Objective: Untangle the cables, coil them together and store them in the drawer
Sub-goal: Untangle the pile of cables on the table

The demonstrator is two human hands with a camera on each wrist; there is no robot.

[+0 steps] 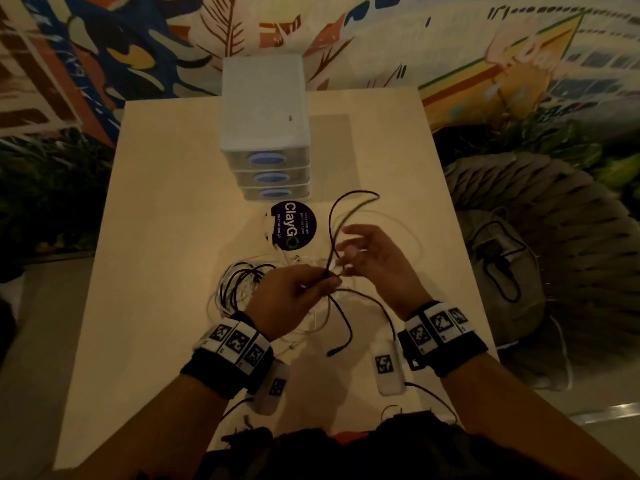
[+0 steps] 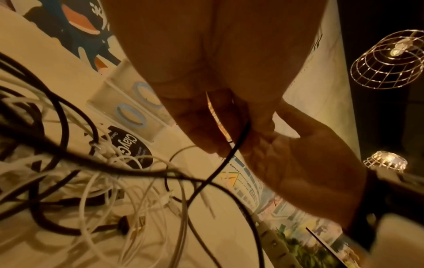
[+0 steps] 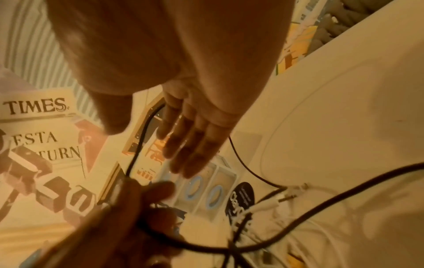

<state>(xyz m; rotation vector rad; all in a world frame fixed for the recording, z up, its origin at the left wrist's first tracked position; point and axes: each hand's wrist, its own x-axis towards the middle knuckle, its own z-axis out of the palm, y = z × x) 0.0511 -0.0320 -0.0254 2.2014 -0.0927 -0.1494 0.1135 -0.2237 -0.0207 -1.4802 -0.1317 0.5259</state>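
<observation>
Pinching a thin black cable between thumb and curled fingers, the left hand hovers just above the pale wooden table in the head view; the cable loops up and away from those fingertips toward the white plastic three-drawer unit with blue oval handles, its plug end trailing back toward the person. The right hand sits just beside it, fingers loosely spread, holding nothing I can make out. A tangle of white and black cables lies under the left wrist.

From the left wrist, the black cable runs out of the curled fingers down into the tangle.

From the right wrist, the right hand's fingers are straight and apart from the cable, which rises from the left hand.
</observation>
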